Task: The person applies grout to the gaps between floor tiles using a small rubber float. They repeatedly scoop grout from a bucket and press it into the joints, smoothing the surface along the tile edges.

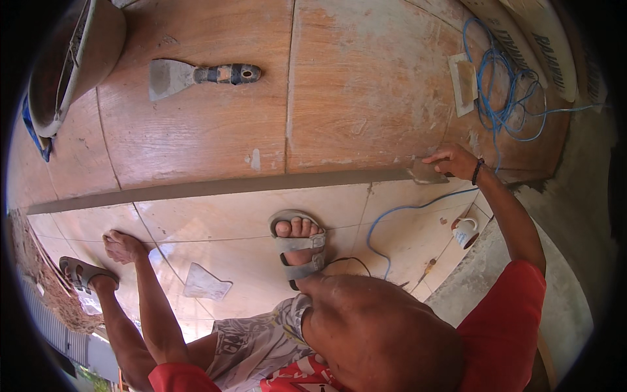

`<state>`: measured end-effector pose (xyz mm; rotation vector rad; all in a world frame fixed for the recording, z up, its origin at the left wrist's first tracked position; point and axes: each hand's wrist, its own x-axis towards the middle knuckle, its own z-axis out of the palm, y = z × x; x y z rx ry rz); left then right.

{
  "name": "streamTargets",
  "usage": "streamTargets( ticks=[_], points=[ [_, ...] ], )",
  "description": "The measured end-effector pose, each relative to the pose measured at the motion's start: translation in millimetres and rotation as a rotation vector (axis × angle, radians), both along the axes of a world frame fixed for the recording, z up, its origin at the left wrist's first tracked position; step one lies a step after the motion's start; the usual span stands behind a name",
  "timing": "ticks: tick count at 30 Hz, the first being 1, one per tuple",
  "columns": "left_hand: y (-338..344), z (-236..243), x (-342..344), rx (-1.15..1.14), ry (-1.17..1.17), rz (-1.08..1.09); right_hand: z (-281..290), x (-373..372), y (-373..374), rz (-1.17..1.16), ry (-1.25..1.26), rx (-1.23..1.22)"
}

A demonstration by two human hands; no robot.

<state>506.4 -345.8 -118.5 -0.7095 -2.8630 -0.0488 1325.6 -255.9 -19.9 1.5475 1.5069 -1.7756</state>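
Lower left on my feed, the left hand (124,247) is curled over pale tiles (241,212), contents hidden. Right, a flat blade (427,173) meets the grey strip (261,184), pinched by the right hand (457,162): smoothing, I judge, next needing level pressure.

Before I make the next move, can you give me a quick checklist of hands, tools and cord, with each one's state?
1. Right hand gripping the flat blade: ok.
2. Left hand empty: cannot tell; it is curled over the pale tiles.
3. Blue cord clear of the right forearm: not ok; it passes beneath it in this view.
4. Putty knife out of the way: ok; it lies on the brown tiles, apart from both hands.
5. Middle sandal off the grey strip: ok; pale tile shows between them.
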Motion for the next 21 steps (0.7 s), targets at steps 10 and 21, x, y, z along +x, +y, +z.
streamTargets(
  ticks=[10, 21],
  points=[
    [-3, -2, -8, -0.013, -0.006, 0.010, 17, -41, 41, -0.117, 0.018, 0.056],
    [-2, -7, -4, 0.005, 0.018, -0.001, -47, -154, 37, 0.137, 0.396, 0.136]
  ],
)
